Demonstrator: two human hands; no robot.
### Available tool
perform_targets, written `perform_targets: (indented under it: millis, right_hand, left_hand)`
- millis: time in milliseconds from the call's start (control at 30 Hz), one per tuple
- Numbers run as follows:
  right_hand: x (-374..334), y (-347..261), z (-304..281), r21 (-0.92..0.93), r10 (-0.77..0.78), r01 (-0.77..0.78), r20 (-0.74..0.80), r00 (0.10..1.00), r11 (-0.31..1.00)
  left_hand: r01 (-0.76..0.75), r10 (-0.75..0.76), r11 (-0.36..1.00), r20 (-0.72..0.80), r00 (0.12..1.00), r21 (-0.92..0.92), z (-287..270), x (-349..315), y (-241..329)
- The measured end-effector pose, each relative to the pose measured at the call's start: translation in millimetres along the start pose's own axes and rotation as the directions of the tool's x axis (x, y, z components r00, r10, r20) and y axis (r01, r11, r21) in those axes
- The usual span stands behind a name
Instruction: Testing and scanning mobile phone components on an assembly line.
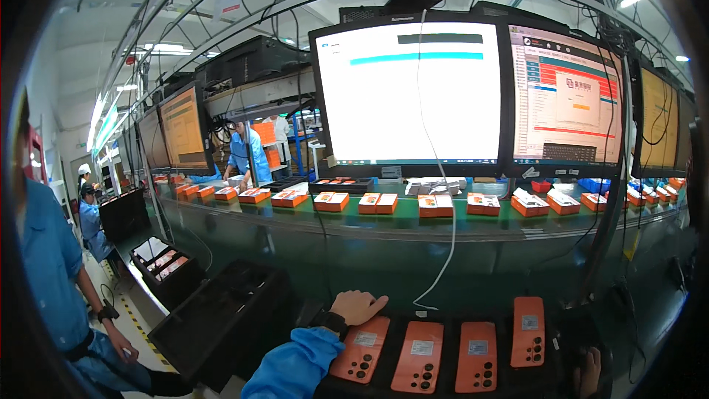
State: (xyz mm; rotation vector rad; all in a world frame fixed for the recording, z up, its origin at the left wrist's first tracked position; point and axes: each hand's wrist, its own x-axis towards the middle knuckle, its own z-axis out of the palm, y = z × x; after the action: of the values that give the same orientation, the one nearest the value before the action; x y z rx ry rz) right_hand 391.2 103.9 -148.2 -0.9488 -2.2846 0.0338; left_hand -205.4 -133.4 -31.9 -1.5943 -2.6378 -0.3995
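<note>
Four orange phones lie backs up in a black tray [450, 318], each with a pale label and camera rings. They are the leftmost phone [363, 351], a second phone [418, 358], a third phone [477, 358] and the rightmost phone [527, 332], which sits farther back. My left hand [359, 307], in a blue sleeve with a black wristband, lies flat over the top of the leftmost phone at the tray's far edge, thumb stretched to the right. My right hand [588, 373] shows only partly, in shadow beside the tray's right end; its fingers are unclear.
Left of me stand an empty-looking black tray [221, 318] and a black case [166, 266] holding phones. Orange-and-white boxes [436, 205] line the green conveyor beyond. A white cable [447, 251] hangs before the monitors [413, 89]. A person in blue [55, 251] stands at left.
</note>
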Motion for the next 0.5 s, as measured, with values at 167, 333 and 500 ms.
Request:
perform_targets:
  millis: [167, 333, 500]
  right_hand:
    - [-6, 13, 10, 0.0, -0.024, 0.024, 0.016, 1.0, 1.0]
    - [9, -25, -13, 0.042, -0.053, 0.051, 0.069, 0.996, 0.998]
    - [12, -33, -14, 0.072, -0.087, 0.083, 0.047, 0.995, 0.994]
  left_hand:
    - [-0.003, 0.002, 1.0, -0.033, 0.999, -0.015, 7, 1, -6]
    - [0.017, -0.016, 1.0, 0.036, 0.999, -0.025, -1, 0, 0]
    - [0.018, -0.018, 0.999, 0.017, 1.0, -0.031, -2, -1, 0]
